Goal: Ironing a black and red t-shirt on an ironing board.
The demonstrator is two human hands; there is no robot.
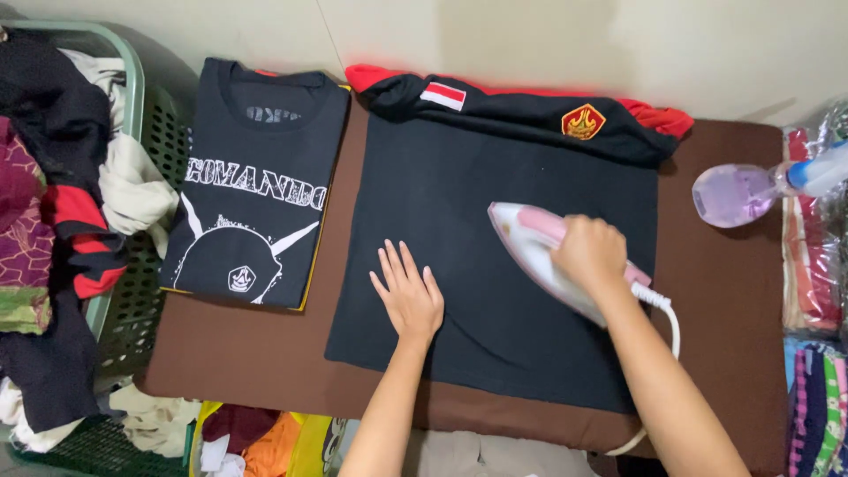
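Head view: right hand [590, 254] clenches the pink iron [533, 250] by its handle. Left hand [408, 294] lies flat, fingers released, on the limp, probably light black garment [495, 265].

Brown padded ironing surface [724, 291], seen from above; spread flat at its centre, a black garment [442, 194]; along the far edge, a black-and-red jersey [530, 110]; at far left, a folded black printed T-shirt [256, 185]; at right, a clear spray bottle [751, 190] lying on its side.
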